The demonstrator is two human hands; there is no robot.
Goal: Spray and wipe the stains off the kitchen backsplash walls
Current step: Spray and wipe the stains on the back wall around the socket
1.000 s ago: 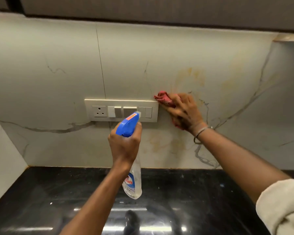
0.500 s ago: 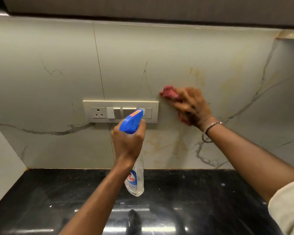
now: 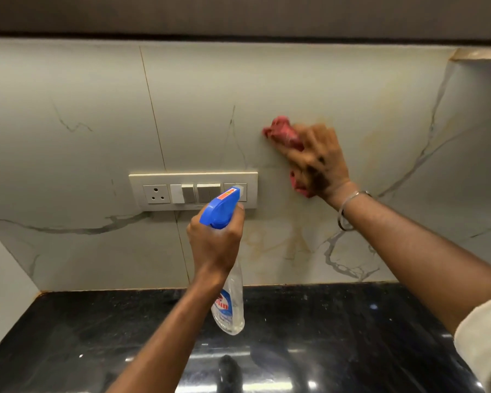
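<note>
The pale marble-look backsplash [image 3: 295,80] carries faint yellowish stains [image 3: 281,242] below and right of the switch plate. My right hand [image 3: 321,163] presses a crumpled red cloth [image 3: 281,131] flat against the wall, fingers stretched over it and blurred by motion. The cloth shows above the fingertips and below the palm. My left hand [image 3: 213,242] grips the neck of a clear spray bottle [image 3: 230,302]. Its blue trigger head [image 3: 220,209] points at the wall just in front of the switch plate.
A cream switch plate with a socket [image 3: 159,191] is mounted on the wall left of the cloth. A glossy black countertop [image 3: 68,336] runs below. A dark cabinet underside [image 3: 238,12] hangs overhead. A side wall [image 3: 0,279] closes the left corner.
My right hand has slid the red cloth up the wall, from beside the switch plate to above its top edge. The bottle stays held in about the same place.
</note>
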